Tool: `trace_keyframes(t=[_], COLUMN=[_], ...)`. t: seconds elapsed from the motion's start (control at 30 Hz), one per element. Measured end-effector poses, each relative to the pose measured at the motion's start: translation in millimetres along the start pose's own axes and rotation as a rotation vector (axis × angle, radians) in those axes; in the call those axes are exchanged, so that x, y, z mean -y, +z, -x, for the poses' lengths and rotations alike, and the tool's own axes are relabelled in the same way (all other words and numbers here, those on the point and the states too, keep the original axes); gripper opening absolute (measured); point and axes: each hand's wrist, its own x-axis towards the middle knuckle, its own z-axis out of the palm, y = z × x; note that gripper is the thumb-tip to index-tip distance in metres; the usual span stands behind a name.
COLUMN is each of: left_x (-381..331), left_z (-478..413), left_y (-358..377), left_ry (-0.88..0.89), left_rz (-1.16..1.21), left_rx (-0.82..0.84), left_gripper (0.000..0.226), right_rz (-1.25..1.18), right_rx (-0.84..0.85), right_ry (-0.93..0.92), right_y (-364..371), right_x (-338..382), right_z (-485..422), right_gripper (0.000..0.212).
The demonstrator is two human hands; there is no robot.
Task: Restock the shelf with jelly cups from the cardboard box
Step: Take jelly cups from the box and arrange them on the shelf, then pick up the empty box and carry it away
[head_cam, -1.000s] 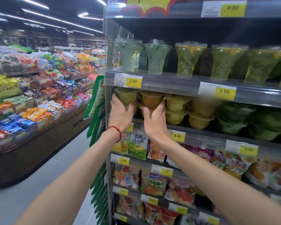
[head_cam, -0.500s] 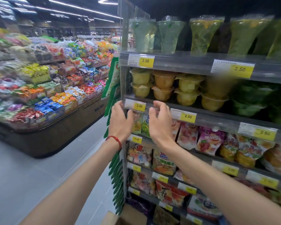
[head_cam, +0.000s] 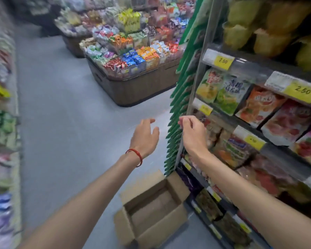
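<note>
Both arms reach forward at mid-frame, above the floor (head_cam: 65, 108). The left hand (head_cam: 144, 135) is empty, with relaxed, slightly spread fingers, and hangs in the air over the aisle, touching nothing. A red string bracelet (head_cam: 135, 156) sits on its wrist. The right hand (head_cam: 193, 134) is also empty, its fingers loosely curled and its thumb and forefinger close together. It is in front of the shelf unit's end post, just beside the strip of green hanging packets (head_cam: 178, 103); contact with them cannot be told.

The cardboard box (head_cam: 162, 229) stands on the floor below the hands, between the forearms and right next to the foot of the shelf unit. Its flaps are folded outward and its plain brown bottom shows.

The jelly cups (head_cam: 239, 33), yellow and blurred, are stacked on the upper shelf (head_cam: 250, 66) at top right, well above both hands. A yellow 2.50 price tag (head_cam: 223, 61) is on the rail under them, and a second 2.50 tag (head_cam: 302, 90) is further right.

Lower shelves hold fruit snack pouches (head_cam: 258, 105) leaning in rows. Across the aisle is a brown island bin (head_cam: 142, 87) heaped with coloured candy packs. The left edge is a blurred rack of goods.
</note>
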Motion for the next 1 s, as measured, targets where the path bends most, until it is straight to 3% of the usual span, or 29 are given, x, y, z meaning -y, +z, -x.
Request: trace_keyframes(t=[0.23,0.47,0.73,1.0], left_x=[90,181,288,331], left_z=[65,82,39,-11], left_y=[12,46,72,92], left_ry=[-0.234,-0.378,-0.354,-0.177], left_rz=[-0.024,0.001,0.006,-0.089], left_rx=[0.009,0.142,0.427,0.784], left_gripper=[0.031,0.031,0.032,0.03], right_rz=[0.03,0.085,0.147,0.075], right_rx=[0.199,0.291,0.14,-0.093], right_ry=[0.134,0.323,0.589,0.799], right_y=[41,94,160,183], right_x=[-69,-130,-194,-221], right_z=[27,33,36,59], right_gripper=[0.025,0.017,0.013,0.016])
